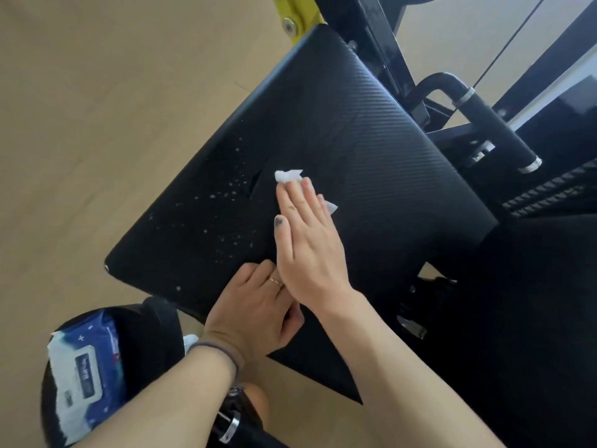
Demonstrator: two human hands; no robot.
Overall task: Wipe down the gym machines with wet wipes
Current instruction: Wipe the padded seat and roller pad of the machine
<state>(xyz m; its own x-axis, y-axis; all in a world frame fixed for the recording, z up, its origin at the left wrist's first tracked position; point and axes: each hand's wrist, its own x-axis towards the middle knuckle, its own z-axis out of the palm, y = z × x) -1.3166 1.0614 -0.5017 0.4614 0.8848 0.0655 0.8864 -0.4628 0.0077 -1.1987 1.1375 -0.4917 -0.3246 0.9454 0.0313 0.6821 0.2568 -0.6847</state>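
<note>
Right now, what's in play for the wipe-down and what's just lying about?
In play:
- right hand, flat on the wipe
- seat pad
- left hand, resting at the pad's near edge
- wipe pack

Lying about:
- handle
- yellow bracket

Nothing can be read with any certainty. The one printed thing is the pack of wet wipes (85, 375), low and to the left of the left hand (255, 310): its dark flap label (88, 370) carries light lettering, too blurred to make out, and small star marks dot the blue wrapper.
</note>
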